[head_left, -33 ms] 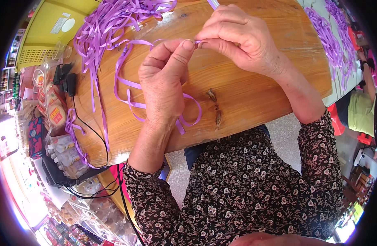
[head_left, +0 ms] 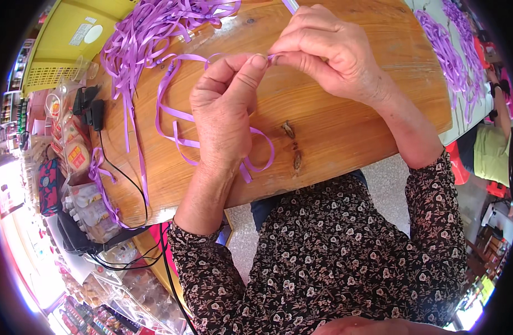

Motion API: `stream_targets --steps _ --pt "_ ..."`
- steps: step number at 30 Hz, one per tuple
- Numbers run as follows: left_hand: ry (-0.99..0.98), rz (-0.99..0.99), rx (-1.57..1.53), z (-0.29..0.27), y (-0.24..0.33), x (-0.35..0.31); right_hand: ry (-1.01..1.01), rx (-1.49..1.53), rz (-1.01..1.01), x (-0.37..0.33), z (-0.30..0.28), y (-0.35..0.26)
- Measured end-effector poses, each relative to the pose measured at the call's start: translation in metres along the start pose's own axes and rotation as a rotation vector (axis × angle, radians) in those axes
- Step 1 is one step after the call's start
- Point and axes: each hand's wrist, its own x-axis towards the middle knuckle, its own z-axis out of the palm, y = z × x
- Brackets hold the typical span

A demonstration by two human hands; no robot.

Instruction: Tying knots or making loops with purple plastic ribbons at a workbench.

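Above the wooden table point(head_left: 346, 139), my two hands meet at their fingertips over a narrow purple ribbon point(head_left: 160, 103). My left hand point(head_left: 224, 106) pinches it between thumb and forefinger. My right hand point(head_left: 334, 58) pinches the same short bit from the other side, its remaining fingers curled. Only a sliver of purple shows between the thumbs, so I cannot tell whether it is knotted. The rest of the ribbon loops across the tabletop behind and beneath my left wrist. A large tangled heap of purple ribbons point(head_left: 135, 47) lies at the far left.
A yellow plastic basket point(head_left: 55, 50) stands at the far left. Beside it are a black device point(head_left: 94, 114) with a cable and a clear box of small bottles point(head_left: 92, 215). More purple ribbons point(head_left: 439, 47) lie on a pale surface at right, near another person's yellow-green clothing point(head_left: 491, 153).
Both hands have shifted very slightly to the right, still pinching the ribbon. Nothing else has visibly moved.
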Motion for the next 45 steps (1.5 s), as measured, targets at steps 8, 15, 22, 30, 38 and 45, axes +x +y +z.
stream_targets --steps 8,15,22,30,38,45 --pt "-0.049 0.060 0.092 0.010 0.009 0.000 0.290 0.367 -0.363 0.009 0.000 0.029" --pt "-0.067 0.286 0.456 -0.008 0.012 0.006 0.490 1.190 0.383 0.002 -0.056 0.035" --pt "-0.433 -0.041 -0.631 -0.025 0.001 0.021 0.244 -0.319 0.291 0.003 -0.007 0.026" --pt "-0.432 0.015 -1.033 -0.026 0.004 0.023 -0.323 1.026 0.575 0.002 0.036 -0.028" --pt "-0.267 0.167 -0.952 -0.040 0.010 0.026 -0.264 0.864 0.937 0.010 -0.009 -0.007" --pt "-0.251 0.143 -0.912 -0.024 0.016 0.018 -0.013 0.750 0.846 0.004 -0.035 0.023"
